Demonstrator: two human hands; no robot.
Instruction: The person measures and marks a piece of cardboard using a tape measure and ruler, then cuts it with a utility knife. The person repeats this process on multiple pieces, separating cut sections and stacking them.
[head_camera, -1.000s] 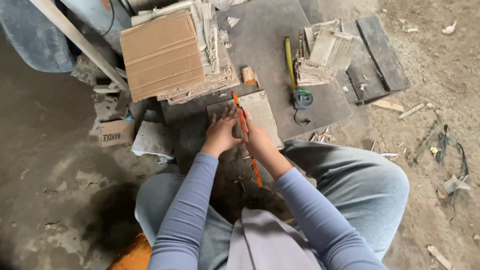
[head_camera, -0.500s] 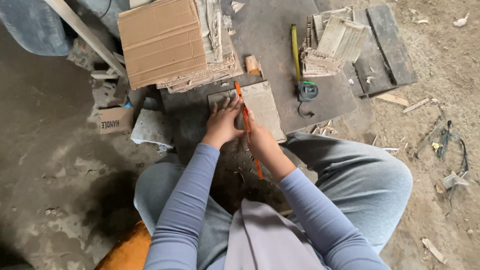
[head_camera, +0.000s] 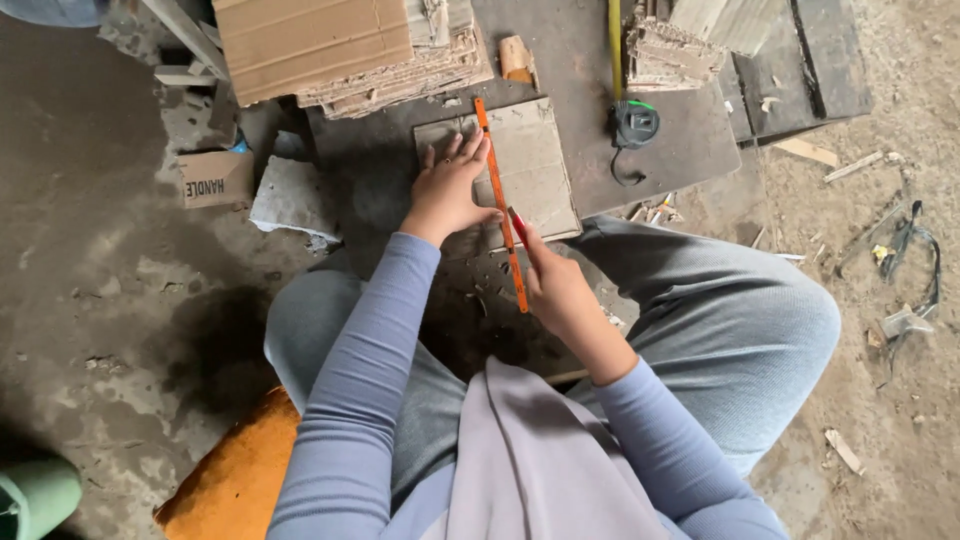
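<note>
A flat grey cardboard sheet (head_camera: 535, 165) lies on a dark board (head_camera: 560, 70) on the ground. An orange ruler (head_camera: 500, 205) runs lengthwise across the sheet. My left hand (head_camera: 447, 190) presses flat on the sheet and against the ruler's left side, fingers spread. My right hand (head_camera: 555, 285) sits at the sheet's near edge, closed on a small red-tipped pen or cutter (head_camera: 518, 222) that points at the ruler's right side.
A stack of cardboard pieces (head_camera: 330, 45) stands at the back left, another stack (head_camera: 675, 45) at the back right. A tape measure (head_camera: 634, 120) lies on the board. A small printed box (head_camera: 215, 178) and scraps lie left. An orange seat (head_camera: 235, 480) is under me.
My right hand has drawn back toward me along the ruler, from mid-sheet to the near edge. My left hand stays on the sheet. The view has shifted downward.
</note>
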